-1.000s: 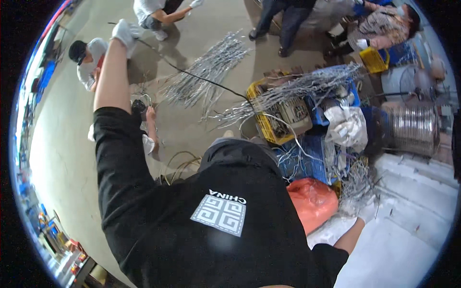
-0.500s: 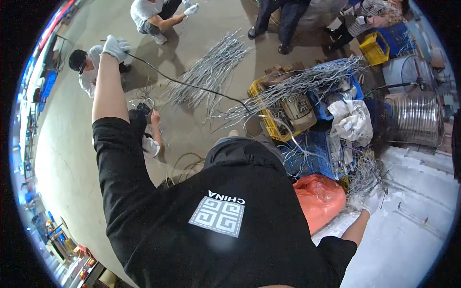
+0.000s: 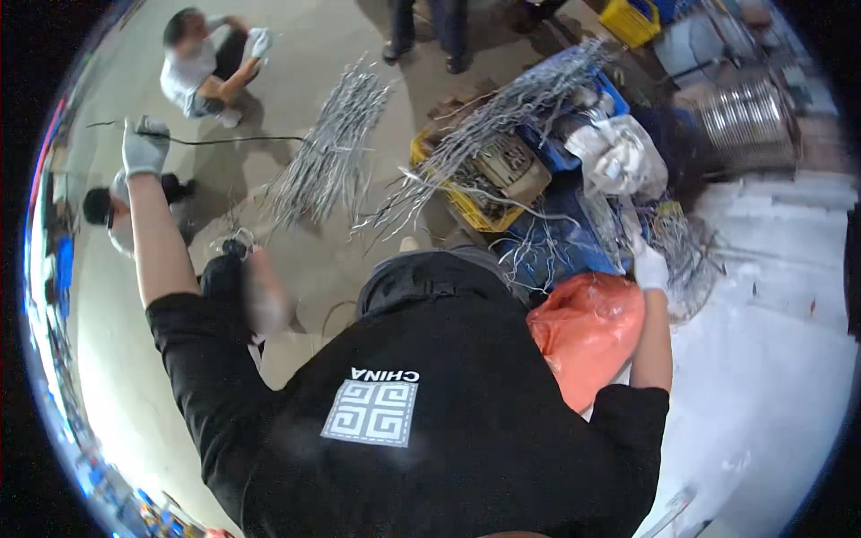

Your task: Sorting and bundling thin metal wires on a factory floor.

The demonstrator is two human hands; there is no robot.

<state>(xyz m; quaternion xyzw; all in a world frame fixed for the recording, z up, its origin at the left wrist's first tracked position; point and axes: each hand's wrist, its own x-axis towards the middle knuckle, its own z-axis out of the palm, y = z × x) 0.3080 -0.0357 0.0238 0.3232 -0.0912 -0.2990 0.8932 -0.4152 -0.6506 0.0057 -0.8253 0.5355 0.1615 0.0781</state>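
Observation:
My left hand (image 3: 145, 151), in a white glove, is raised at the far left with its fingers closed around a black cable (image 3: 229, 140). One end of the cable sticks out past the hand; the rest runs right toward a bundle of grey wires (image 3: 336, 148) on the floor. My right hand (image 3: 651, 267), also gloved in white, is low on the right, beside an orange plastic bag (image 3: 587, 327) and a tangle of thin wires (image 3: 686, 255). Its fingers point away from me among pale pieces, and blur hides whether they grip anything.
A yellow crate (image 3: 480, 213) holds a tan block-shaped thing (image 3: 507, 169), with long twisted wires (image 3: 511, 112) lying across. Blue crates, a white sack (image 3: 619, 154) and a coil of shiny wire (image 3: 744, 125) are to the right. People crouch at left; another stands at the back.
My left hand has moved left and down with the cable, which is now straighter. My right hand has moved up and left from the white surface to beside the bag. The view has shifted.

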